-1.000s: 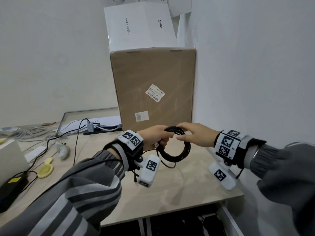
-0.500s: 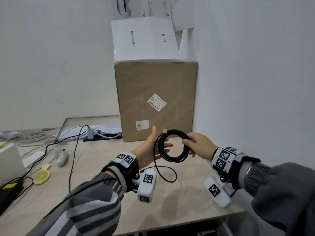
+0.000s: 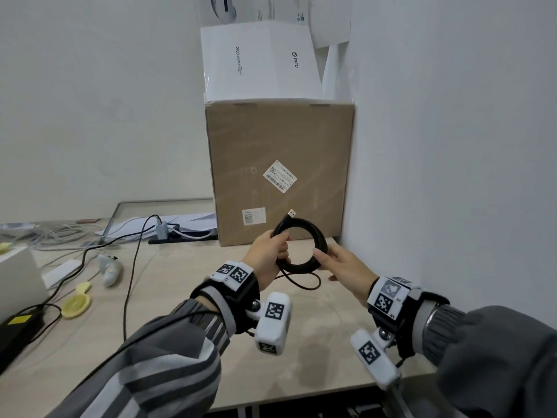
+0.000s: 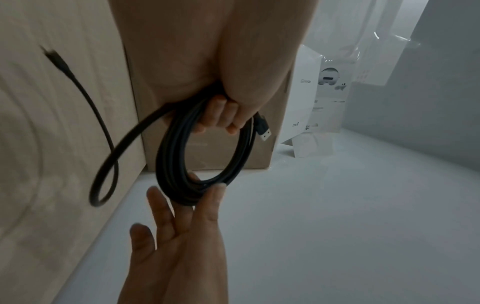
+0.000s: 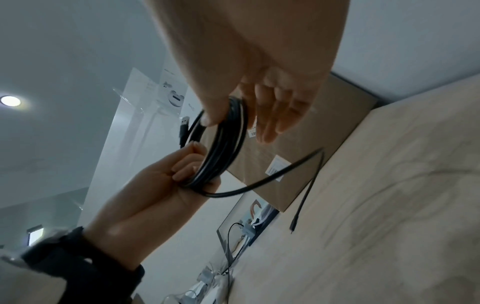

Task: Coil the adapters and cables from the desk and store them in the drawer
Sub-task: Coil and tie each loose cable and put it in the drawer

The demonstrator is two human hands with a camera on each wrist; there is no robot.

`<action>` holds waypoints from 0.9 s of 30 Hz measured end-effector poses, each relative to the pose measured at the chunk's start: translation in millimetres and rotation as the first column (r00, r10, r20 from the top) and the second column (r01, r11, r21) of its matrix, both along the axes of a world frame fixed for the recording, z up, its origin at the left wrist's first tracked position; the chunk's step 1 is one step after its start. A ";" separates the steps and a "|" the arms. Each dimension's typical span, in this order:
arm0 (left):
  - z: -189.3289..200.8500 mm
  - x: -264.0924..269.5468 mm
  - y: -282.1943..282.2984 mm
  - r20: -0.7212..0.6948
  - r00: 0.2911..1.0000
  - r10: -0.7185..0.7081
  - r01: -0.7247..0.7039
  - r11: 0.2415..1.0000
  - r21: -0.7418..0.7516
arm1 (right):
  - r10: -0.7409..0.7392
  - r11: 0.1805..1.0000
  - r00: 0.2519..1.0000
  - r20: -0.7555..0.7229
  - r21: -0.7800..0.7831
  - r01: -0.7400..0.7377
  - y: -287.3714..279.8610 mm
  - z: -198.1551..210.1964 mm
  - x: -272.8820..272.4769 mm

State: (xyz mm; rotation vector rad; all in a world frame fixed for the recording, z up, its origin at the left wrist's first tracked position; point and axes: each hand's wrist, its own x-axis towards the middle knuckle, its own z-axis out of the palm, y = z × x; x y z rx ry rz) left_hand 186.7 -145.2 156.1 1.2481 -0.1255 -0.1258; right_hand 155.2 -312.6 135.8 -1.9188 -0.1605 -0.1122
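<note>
A black cable [image 3: 313,236], wound into a coil, is held upright above the wooden desk [image 3: 180,342]. My left hand [image 3: 277,242] grips the coil's left side with its fingers [image 4: 221,115] curled round the strands. My right hand [image 3: 322,256] pinches the opposite side between thumb [image 5: 207,119] and index finger, the other fingers straight. A silver USB plug [image 3: 291,213] sticks up from the top of the coil. A loose tail [image 3: 301,282] hangs below, and its small far plug [image 5: 293,226] dangles near the desk top.
A tall cardboard box [image 3: 280,173] with a white box [image 3: 259,61] on top stands just behind the hands, against the right wall. To the left lie a black power adapter [image 3: 18,327], thin black leads [image 3: 132,267], a white controller [image 3: 110,268] and a yellow object [image 3: 75,303].
Half a second ago my left hand was open against the coil while the right held it. Now the left grips the coil and the USB plug points up.
</note>
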 end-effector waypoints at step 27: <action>17.0 -10.3 58.4 0.007 0.995 -0.103 0.089 0.888 0.452 | 0.296 0.704 0.955 0.016 -0.680 -0.206 -28.7 64.2 5.7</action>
